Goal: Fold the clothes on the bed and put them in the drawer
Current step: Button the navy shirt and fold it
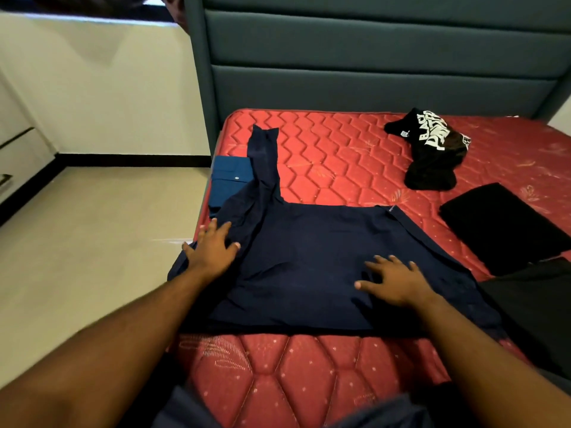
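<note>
A navy shirt (309,261) lies spread on the bed (340,156), one sleeve stretched toward the headboard. Both hands press it flat, grip released: left hand (213,248) at its left edge, right hand (395,279) near the middle.

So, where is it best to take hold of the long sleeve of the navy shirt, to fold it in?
Probably near its far cuff end. The sleeve stretches flat and straight toward the headboard, its lower part partly over the folded blue garment. The left hand already rests flat on the navy shirt beside the sleeve's base, so reach forward from the left and pinch the cuff edge from above.
</note>
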